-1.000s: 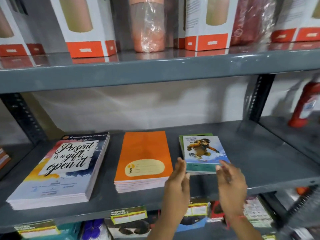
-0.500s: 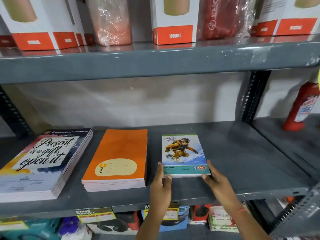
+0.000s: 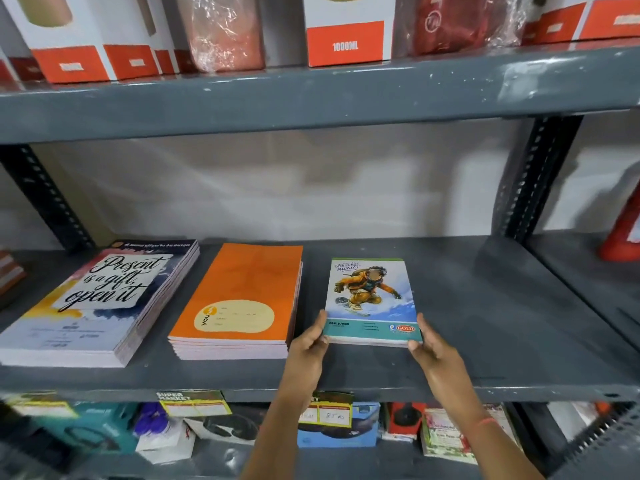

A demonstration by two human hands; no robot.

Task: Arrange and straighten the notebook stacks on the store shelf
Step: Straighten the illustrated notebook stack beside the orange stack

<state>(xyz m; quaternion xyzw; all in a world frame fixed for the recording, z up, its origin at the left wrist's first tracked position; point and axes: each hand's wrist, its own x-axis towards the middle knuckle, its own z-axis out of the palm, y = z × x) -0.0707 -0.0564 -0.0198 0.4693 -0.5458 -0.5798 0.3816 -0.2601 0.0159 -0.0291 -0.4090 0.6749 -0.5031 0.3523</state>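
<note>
While my left hand point(image 3: 309, 344) and right hand point(image 3: 426, 344) grip its near corners, the small snowboarder-cover notebook stack point(image 3: 371, 301) lies flat. Long axis runs front-to-back on the grey metal shelf point(image 3: 485, 323).

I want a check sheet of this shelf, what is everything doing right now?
Surface: grey metal shelf, right part bare.
Job's things: three stacks side by side: lettered notebooks, orange notebooks, snowboarder notebooks.
Clutter: nothing seen.
Grippers: left hand and right hand hold the snowboarder stack's near corners.
Cables: nothing seen.
Surroundings: boxed bottles above, price tags on the shelf edge, red bottle at right.
</note>
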